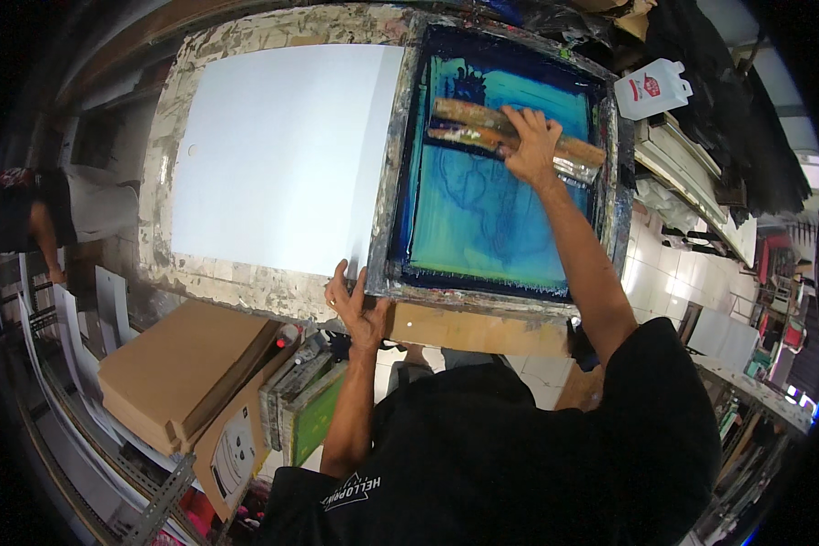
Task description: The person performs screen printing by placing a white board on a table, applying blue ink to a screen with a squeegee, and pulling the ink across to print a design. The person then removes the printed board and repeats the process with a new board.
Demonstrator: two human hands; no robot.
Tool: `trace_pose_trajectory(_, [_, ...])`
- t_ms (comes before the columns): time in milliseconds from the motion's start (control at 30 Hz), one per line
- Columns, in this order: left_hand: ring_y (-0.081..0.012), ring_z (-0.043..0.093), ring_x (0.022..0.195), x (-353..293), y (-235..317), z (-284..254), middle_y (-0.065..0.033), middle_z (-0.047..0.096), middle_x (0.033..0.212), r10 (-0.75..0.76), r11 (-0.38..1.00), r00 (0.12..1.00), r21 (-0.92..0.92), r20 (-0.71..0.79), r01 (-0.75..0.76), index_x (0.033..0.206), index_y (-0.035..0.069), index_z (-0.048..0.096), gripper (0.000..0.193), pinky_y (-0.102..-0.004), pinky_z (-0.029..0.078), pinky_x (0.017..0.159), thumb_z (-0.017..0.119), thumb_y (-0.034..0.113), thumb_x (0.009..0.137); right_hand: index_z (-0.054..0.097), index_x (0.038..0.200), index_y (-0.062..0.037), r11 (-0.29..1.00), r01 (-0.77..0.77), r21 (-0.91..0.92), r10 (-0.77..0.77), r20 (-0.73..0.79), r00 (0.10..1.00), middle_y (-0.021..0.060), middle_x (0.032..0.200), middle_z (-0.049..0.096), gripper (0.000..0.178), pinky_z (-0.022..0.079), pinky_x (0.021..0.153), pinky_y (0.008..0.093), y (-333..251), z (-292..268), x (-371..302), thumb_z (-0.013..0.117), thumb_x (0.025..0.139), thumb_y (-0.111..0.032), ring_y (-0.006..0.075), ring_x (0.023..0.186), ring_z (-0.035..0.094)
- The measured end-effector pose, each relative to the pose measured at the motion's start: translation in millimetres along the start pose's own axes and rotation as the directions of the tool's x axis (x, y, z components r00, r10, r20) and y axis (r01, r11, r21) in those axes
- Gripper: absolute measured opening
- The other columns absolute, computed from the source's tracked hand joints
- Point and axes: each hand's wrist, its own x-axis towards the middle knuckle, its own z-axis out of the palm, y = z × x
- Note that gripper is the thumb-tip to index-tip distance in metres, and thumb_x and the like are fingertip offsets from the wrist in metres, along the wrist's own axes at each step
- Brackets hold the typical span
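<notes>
My right hand (535, 150) is closed around the wooden handle of a squeegee (471, 116), which lies slantwise across the upper part of a screen-printing frame (392, 173). Blue-green ink covers the mesh (469, 246), where faint line shapes show under the squeegee. At the frame's near left corner, my left hand (362, 318) rests with fingers apart, by the table edge and the near right corner of a large white sheet (287, 159). That sheet lies flat on the paint-stained table (159, 196), left of the frame.
A white plastic jug (651, 89) stands beyond the frame's right side. Below the table's left end are stacked brown cardboard (187, 364) and a green-meshed screen (314, 414). A metal rack (159, 500) stands at lower left. Another person (41, 214) is at far left.
</notes>
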Motion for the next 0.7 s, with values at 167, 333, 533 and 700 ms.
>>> trace_pose_trajectory(167, [-0.0381, 0.042, 0.131, -3.0, -1.5, -1.2, -0.0217, 0.047, 0.147, -0.026, 0.999, 0.999, 0.030, 0.024, 0.025, 0.130, 0.007, 0.066, 0.067, -0.0500, 0.029, 0.107, 0.085, 0.021, 0.067, 0.057, 0.138, -0.0209, 0.997, 0.021, -0.074, -0.025, -0.047, 0.999, 0.0060, 0.114, 0.056, 0.082, 0.030, 0.099, 0.0479, 33.3, 14.0, 58.2, 0.086, 0.061, -0.021, 0.0259, 0.115, 0.050])
trace_pose_trajectory(333, [-0.0381, 0.042, 0.126, -4.2, -0.1, -3.6, -0.0231, 0.044, 0.148, -0.074, 0.996, 0.996, 0.055, 0.042, 0.072, 0.130, 0.008, 0.067, 0.067, -0.0489, 0.036, 0.102, 0.085, 0.035, 0.071, 0.058, 0.136, -0.0207, 0.993, 0.069, -0.092, -0.079, -0.112, 0.991, 0.0061, 0.111, 0.057, 0.080, 0.031, 0.097, 0.0496, 65.7, 32.5, 109.9, 0.084, 0.061, -0.025, 0.0268, 0.112, 0.052])
trace_pose_trajectory(533, [-0.0375, 0.042, 0.125, -1.8, 2.7, -5.4, -0.0229, 0.044, 0.148, -0.086, 0.995, 0.995, 0.051, 0.048, 0.084, 0.131, 0.006, 0.066, 0.067, -0.0480, 0.037, 0.103, 0.084, 0.039, 0.076, 0.053, 0.145, -0.0255, 0.974, 0.054, -0.218, -0.082, -0.125, 0.989, 0.0065, 0.125, 0.059, 0.085, 0.029, 0.101, 0.0484, 95.9, 50.8, 156.9, 0.085, 0.066, -0.025, 0.0269, 0.121, 0.051])
trace_pose_trajectory(700, [-0.0377, 0.042, 0.125, -2.2, 0.1, -1.0, -0.0234, 0.044, 0.147, -0.073, 0.997, 0.997, -0.004, 0.010, 0.073, 0.130, 0.005, 0.066, 0.066, -0.0481, 0.037, 0.103, 0.081, 0.043, 0.078, 0.053, 0.145, -0.0260, 0.985, 0.089, -0.146, -0.088, 0.013, 0.996, 0.0131, 0.140, 0.059, 0.073, 0.035, 0.103, 0.0471, 108.6, 33.1, 185.6, 0.080, 0.077, -0.021, 0.0321, 0.132, 0.051])
